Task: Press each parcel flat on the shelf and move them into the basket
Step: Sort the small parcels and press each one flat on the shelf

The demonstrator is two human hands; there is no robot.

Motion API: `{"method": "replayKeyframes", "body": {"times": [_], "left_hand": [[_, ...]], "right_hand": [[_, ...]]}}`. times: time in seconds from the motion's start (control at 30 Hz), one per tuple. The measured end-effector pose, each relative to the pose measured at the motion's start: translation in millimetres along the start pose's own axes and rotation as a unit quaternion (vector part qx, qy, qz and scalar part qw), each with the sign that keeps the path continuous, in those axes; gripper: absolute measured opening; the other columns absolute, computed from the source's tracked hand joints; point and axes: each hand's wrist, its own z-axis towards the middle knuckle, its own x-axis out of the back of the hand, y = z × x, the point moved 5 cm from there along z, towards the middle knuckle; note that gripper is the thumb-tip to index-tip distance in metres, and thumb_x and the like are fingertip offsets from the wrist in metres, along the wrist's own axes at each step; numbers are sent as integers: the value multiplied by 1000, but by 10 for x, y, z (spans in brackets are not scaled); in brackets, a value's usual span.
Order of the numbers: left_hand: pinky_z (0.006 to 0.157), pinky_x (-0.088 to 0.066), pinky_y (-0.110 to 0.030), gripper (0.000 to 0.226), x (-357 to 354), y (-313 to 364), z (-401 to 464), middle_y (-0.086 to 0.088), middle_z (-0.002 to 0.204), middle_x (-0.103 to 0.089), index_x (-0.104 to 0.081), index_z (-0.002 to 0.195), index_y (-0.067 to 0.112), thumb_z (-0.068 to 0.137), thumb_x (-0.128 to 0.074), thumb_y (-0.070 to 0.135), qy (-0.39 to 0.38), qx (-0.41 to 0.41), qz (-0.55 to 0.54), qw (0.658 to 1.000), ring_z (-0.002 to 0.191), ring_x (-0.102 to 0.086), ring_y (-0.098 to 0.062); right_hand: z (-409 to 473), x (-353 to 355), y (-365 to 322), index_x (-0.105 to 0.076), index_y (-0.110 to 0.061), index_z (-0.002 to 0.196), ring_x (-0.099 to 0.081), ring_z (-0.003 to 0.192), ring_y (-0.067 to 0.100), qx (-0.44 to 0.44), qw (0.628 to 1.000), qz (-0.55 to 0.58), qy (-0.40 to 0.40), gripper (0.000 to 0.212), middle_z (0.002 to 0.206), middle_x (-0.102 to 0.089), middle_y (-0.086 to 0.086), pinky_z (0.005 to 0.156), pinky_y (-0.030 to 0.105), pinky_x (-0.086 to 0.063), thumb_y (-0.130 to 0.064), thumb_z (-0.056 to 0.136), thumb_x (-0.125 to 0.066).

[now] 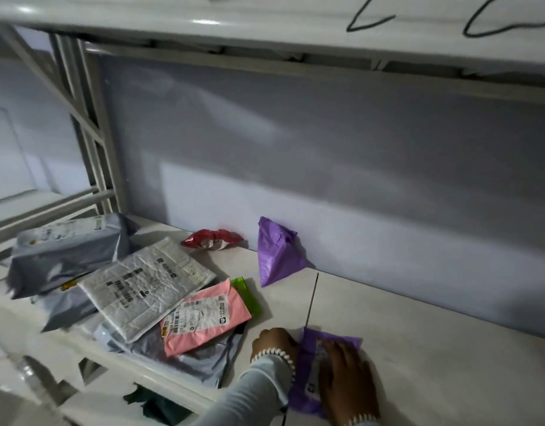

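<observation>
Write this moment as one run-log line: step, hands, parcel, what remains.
step: pressing flat | right hand: flat on purple parcel | left hand: at its left edge | remaining: parcel pile on shelf | basket: unseen

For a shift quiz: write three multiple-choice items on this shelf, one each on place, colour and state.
1. Where is the upright purple parcel?
A. against the back wall
B. on the pink parcel
C. under a hand

2. What colour parcel lies atop the pile's near end?
A. blue
B. pink
C. black

3. What is the right hand doing?
A. hanging idle
B. lifting the red parcel
C. pressing a purple parcel flat

Key: 1 A, it leans on the wall. 2 B, pink with a label. 3 C, its fingers lie straight on the parcel.
</observation>
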Motion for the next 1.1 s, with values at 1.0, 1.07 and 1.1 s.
{"method": "replayKeyframes", "body": {"times": [1.0,1.07,1.1], "left_hand": [[96,-42,-46,30,2415,-1762,-96,-31,128,-51,-51,114,-7,90,-55,11,363,146,-194,900,116,-51,-43],[104,-40,-47,59,2340,-1640,-122,-22,147,-34,-28,143,8,92,-52,23,349,70,-45,933,128,-43,-39],[108,-36,-47,64,2247,-1563,-104,-14,156,-22,-19,149,18,94,-47,33,320,22,61,945,136,-36,-34]], "right_hand": [[1227,57,-1369,-49,-27,131,-41,129,31,71,990,71,-96,42,141,-45,9,108,32,-33,-40,91,-51],[1396,-8,-1415,-43,-33,135,-40,130,31,64,990,44,-121,45,143,-43,10,109,35,-31,-47,92,-45],[1450,-25,-1426,-41,-37,137,-39,130,32,71,988,27,-132,46,144,-41,10,109,35,-31,-50,92,-42]]}}
